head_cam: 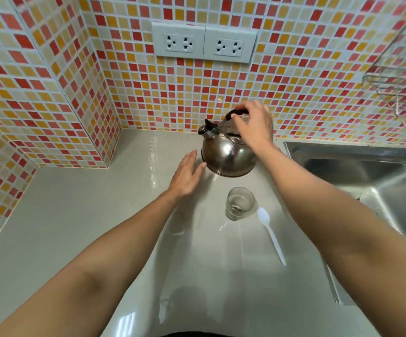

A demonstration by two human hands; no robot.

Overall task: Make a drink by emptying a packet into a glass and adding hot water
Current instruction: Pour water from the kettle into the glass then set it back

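Observation:
A steel kettle (226, 156) with a black handle and spout cap stands on the grey counter (75, 215) near the back wall. My right hand (254, 125) is over its top, fingers curled around the black handle. My left hand (187, 175) lies flat and open beside the kettle's left side, fingertips almost touching it. A clear glass (240, 203) stands in front of the kettle, with a little at its bottom that I cannot make out. A white plastic spoon (271, 234) lies on the counter to the right of the glass. No packet is in view.
A steel sink (367, 176) is set into the counter at the right. Mosaic-tiled walls close off the back and left, with two double sockets (204, 43) above the kettle. A wire rack (401, 93) hangs on the wall at the upper right.

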